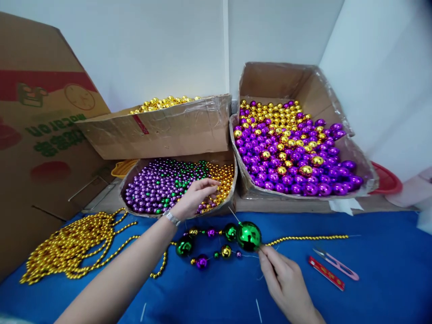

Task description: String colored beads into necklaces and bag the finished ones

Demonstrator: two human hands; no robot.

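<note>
My left hand (199, 194) reaches over the box of small beads (155, 184), its fingers slightly apart at the gold beads (225, 179). Nothing shows between them. Low on the right, my right hand (285, 274) pinches at the lower edge of a large green bead (249, 236). A thin needle (233, 215) sticks out of this bead's upper left, with a small green bead close to it. Between the hands lies a strand of mixed beads (201, 262), in green, gold and purple. Its thin thread runs toward my right hand.
A box of larger purple and gold beads (290, 166) stands at the back right. Gold beads (168, 104) fill a raised box at the back. Gold bead chains (74, 247) lie left on the blue cloth (381, 252). Pink snips (339, 264) and a red strip (326, 273) lie right.
</note>
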